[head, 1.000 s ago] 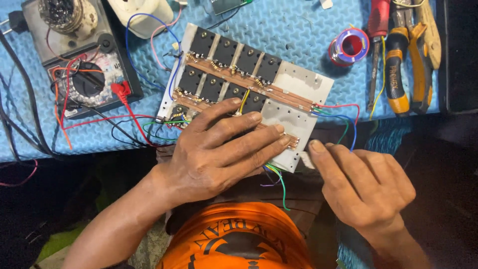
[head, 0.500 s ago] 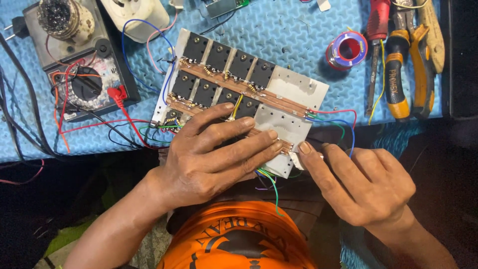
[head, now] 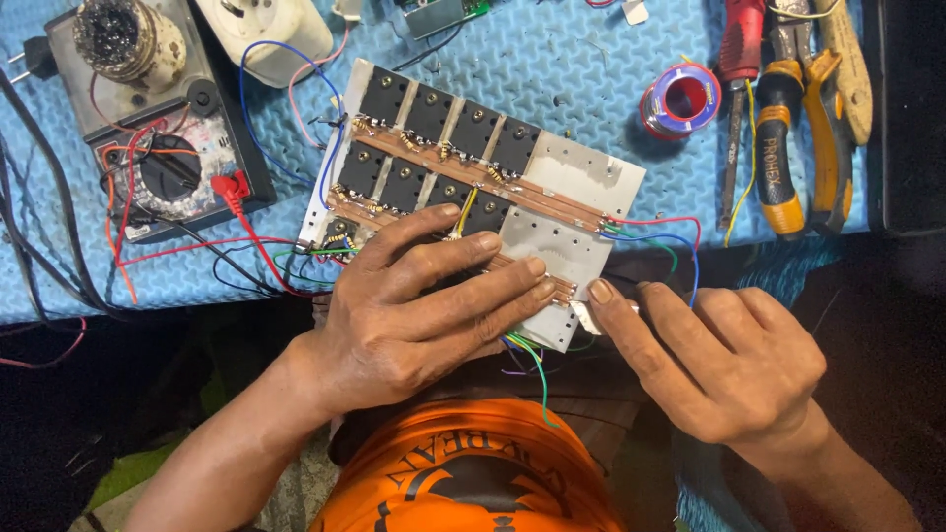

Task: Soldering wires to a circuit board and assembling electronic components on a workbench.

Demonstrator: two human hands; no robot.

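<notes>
Left hand [head: 414, 305] flat on metal board [head: 572, 212]

A blue textured mat [head: 581, 69] covers the counter. On it lies a metal plate with black transistors [head: 463, 187]. Left of the plate sits a multimeter [head: 158, 158]; right of it lie a solder spool [head: 680, 99], a red screwdriver [head: 737, 89] and yellow-handled pliers [head: 783, 148].

orange shirt [head: 463, 473] with black print, bare forearms.

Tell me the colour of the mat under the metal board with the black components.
Blue textured foam mat, clearest in the head view.
</notes>
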